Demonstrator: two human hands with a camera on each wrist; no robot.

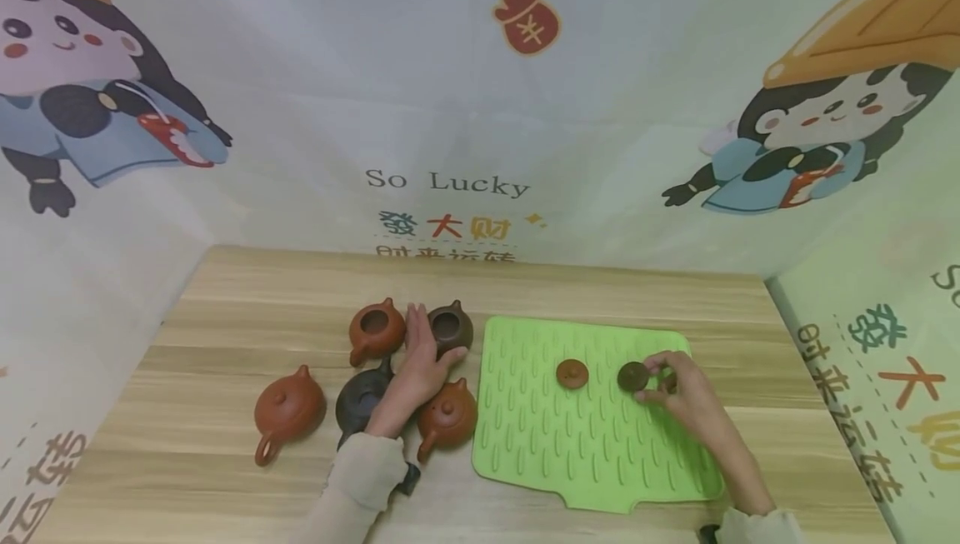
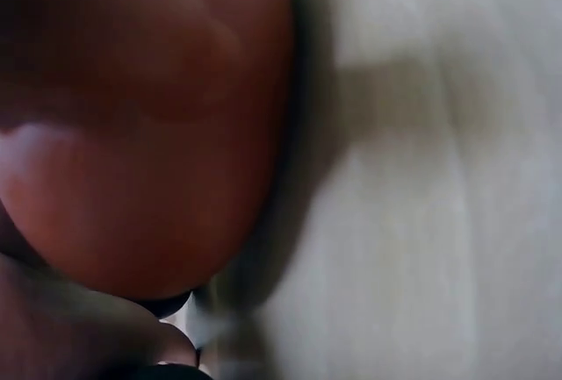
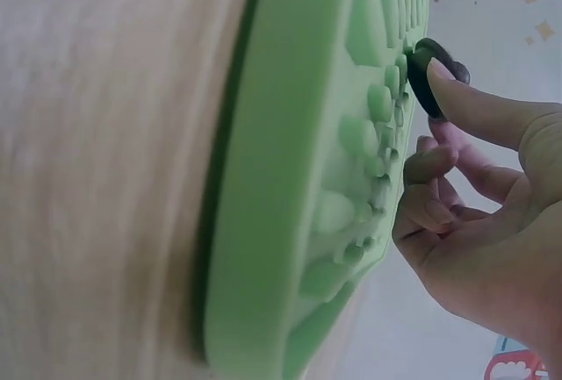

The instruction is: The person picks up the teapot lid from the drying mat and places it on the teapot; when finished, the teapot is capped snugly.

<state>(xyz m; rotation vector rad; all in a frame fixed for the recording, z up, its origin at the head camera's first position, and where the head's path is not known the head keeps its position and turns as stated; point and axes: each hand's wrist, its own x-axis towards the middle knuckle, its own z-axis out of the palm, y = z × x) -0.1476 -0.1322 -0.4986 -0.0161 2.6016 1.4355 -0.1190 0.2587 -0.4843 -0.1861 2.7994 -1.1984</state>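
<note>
My right hand pinches a dark brown teapot lid between thumb and fingers over the green mat. In the right wrist view the dark lid stands tilted on edge close to the mat's ridges. An orange-brown lid lies on the mat to its left. My left hand reaches forward with straight fingers between a lidless reddish teapot and a lidless dark brown teapot. Its thumb points right, near the dark pot's front. The left forearm partly covers a black teapot.
A lidded reddish teapot stands at the far left. Another lidded orange-brown teapot sits right of the left wrist, near the mat's left edge. All stand on a wooden table, with a printed cloth hanging behind and beside it.
</note>
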